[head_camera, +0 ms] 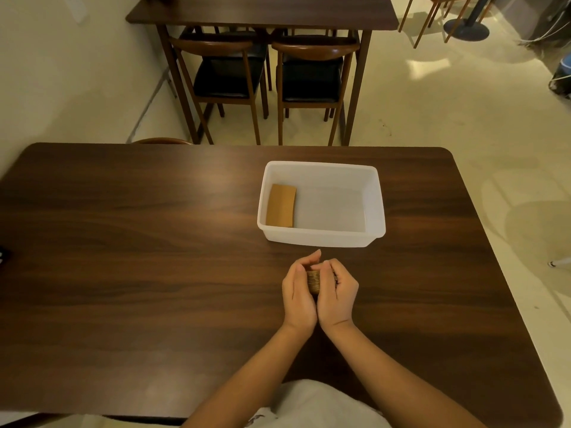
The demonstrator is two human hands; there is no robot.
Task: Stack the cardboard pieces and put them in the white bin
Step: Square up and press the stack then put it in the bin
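A white bin point(375, 199) stands on the dark wooden table point(154, 242), right of the middle. Inside it, against the left wall, lies a brown stack of cardboard pieces point(281, 205). Just in front of the bin, my left hand point(299, 291) and my right hand point(338, 291) press together around a second stack of cardboard pieces point(314, 281). Only its ribbed edge shows between my palms; the rest is hidden by my fingers. The stack is held on edge, close above the tabletop.
Beyond the table's far edge stand two dark-seated wooden chairs point(228, 72) under another wooden table point(262, 13). A chair back point(160, 141) peeks over the far left edge. A small dark object point(3, 256) lies at the table's left edge.
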